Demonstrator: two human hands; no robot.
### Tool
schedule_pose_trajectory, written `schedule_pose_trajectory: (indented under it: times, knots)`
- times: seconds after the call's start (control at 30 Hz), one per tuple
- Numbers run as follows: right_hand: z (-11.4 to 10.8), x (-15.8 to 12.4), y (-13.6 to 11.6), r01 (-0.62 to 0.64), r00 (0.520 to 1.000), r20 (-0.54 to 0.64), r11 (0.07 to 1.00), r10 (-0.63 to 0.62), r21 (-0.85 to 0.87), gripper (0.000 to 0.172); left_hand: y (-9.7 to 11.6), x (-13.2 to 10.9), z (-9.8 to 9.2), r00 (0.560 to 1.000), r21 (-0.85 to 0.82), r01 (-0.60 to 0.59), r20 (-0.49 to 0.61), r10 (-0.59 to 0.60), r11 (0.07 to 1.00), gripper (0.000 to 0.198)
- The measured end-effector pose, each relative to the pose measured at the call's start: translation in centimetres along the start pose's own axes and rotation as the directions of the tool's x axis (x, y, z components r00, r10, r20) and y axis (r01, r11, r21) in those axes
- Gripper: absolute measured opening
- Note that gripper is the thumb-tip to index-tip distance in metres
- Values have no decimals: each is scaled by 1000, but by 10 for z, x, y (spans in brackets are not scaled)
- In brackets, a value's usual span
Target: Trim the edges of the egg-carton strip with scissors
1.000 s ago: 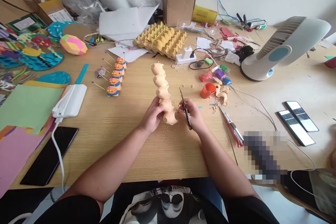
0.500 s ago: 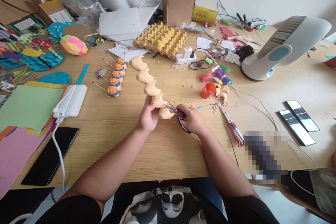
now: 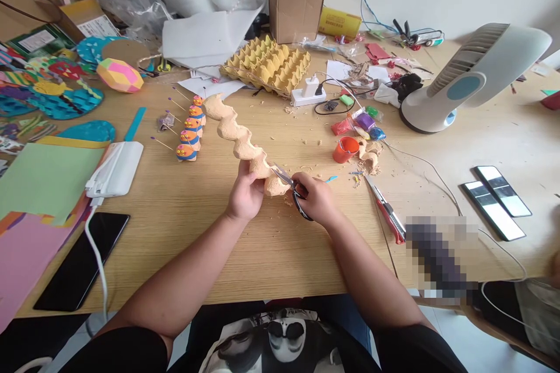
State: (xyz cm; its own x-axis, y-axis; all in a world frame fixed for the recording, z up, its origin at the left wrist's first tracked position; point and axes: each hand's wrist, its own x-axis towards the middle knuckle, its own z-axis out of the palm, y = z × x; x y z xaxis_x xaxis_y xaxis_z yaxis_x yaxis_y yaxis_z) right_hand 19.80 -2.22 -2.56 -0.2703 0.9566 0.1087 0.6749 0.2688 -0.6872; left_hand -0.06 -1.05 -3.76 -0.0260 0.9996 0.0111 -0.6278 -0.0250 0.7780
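Observation:
My left hand (image 3: 245, 193) is closed on the near part of a peach-coloured strip of egg-carton cups (image 3: 243, 143), which slants up and away to the left above the table. In my right hand (image 3: 315, 195) is a pair of black-handled scissors (image 3: 298, 198), its fingers wrapped round the handles. The blades point left and lie against the strip's edge, between its two nearest cups. Small peach shavings are scattered below and beyond the strip. Left of it stands a row of painted orange-and-blue egg-cup figures (image 3: 189, 137) with pins stuck out.
A red utility knife (image 3: 391, 218) lies right of my right hand, near a small orange bucket (image 3: 345, 150). Yellow egg trays (image 3: 266, 64) and a power strip (image 3: 308, 93) sit at the back. A white fan (image 3: 468, 81) stands right; a power bank (image 3: 117, 169) and black phone (image 3: 83, 260) lie left.
The far end of the strip has swung to the left and the strip has tilted more. The scissors stay at its near end, with the right hand slightly shifted left.

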Motion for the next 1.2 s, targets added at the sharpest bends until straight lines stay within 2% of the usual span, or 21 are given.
schedule_pose_trajectory:
  times: [0.23,0.57,0.87,1.07,1.2]
  knots:
    - [-1,0,2,86,996,-19,996,-86,26,19,2,-1,4,1000,-7,16,27,-16,1000,58]
    - [0,0,2,28,999,-22,1000,-29,-12,21,3,-1,4,998,-21,52,39,-51,998,63]
    - [-5,1,2,25,1000,-9,998,-26,-63,14,4,0,3,998,8,55,39,-55,998,68]
    - [-6,4,4,-63,998,11,997,63,40,19,6,-1,3,996,7,73,43,-73,997,67]
    - [-8,5,5,9,1000,17,991,-12,134,26,5,-1,4,997,-7,75,28,-75,997,66]
